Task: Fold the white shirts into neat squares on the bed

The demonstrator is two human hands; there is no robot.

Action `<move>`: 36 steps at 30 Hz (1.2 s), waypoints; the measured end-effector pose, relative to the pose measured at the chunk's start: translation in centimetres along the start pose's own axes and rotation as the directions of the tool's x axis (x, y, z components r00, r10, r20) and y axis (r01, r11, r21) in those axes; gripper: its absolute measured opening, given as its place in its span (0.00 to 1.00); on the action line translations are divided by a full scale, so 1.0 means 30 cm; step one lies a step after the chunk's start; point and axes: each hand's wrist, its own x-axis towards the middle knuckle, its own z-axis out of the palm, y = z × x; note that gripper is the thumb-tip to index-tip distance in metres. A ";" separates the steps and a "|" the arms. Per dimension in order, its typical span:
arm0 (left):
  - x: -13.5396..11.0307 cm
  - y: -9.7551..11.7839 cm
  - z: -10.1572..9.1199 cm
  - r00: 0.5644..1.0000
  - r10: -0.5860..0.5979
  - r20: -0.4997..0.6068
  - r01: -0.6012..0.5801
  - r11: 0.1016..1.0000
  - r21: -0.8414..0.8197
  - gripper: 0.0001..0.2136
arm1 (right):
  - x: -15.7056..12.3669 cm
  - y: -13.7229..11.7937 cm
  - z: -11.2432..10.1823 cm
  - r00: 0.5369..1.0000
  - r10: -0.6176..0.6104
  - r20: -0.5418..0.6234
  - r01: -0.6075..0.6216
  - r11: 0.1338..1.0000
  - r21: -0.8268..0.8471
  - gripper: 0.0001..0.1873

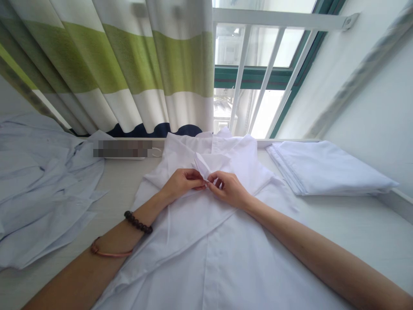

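Observation:
A white shirt [206, 249] lies spread flat on the table in front of me, collar toward the window. My left hand [180, 184] and my right hand [227, 187] meet at the shirt's chest, just below the collar [209, 163]. Both hands pinch the fabric at the front placket, fingers closed on it. My left wrist wears a dark bead bracelet and a thin copper-coloured bangle.
A heap of pale blue shirts [41, 189] lies at the left. A folded white garment [325, 168] sits at the right by the wall. Behind are a striped curtain [129, 69], a barred window [264, 73] and the white sill [129, 148].

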 end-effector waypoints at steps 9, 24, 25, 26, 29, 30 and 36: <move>-0.013 0.013 0.011 0.998 0.004 -0.059 -0.004 1.000 -0.009 0.11 | 0.002 -0.045 0.006 0.997 0.079 0.014 -0.073 0.967 -0.244 0.04; -0.015 0.014 0.027 0.988 0.012 -0.154 -0.012 1.000 0.001 0.09 | 0.008 -0.025 -0.008 0.998 0.021 0.053 -0.011 0.983 -0.183 0.03; -0.013 0.013 0.026 0.989 0.010 -0.147 -0.010 1.000 0.002 0.09 | 0.007 -0.023 -0.008 0.998 0.019 0.056 -0.009 0.984 -0.177 0.04; -0.012 0.011 0.025 0.990 0.009 -0.143 -0.009 1.000 0.003 0.09 | 0.006 -0.024 -0.008 0.998 0.023 0.059 -0.011 0.983 -0.183 0.05; -0.009 0.003 0.024 0.988 0.017 -0.154 -0.016 1.000 0.010 0.09 | 0.002 -0.035 -0.004 0.996 0.048 0.075 -0.026 0.961 -0.275 0.05; -0.008 0.001 0.025 0.987 0.018 -0.163 -0.017 1.000 0.009 0.09 | 0.002 -0.041 -0.002 0.995 0.056 0.080 -0.027 0.946 -0.324 0.06; -0.012 0.006 0.044 0.979 -0.033 -0.202 0.013 0.995 -0.100 0.10 | 0.006 -0.060 -0.001 0.987 0.055 0.154 0.029 0.869 -0.494 0.10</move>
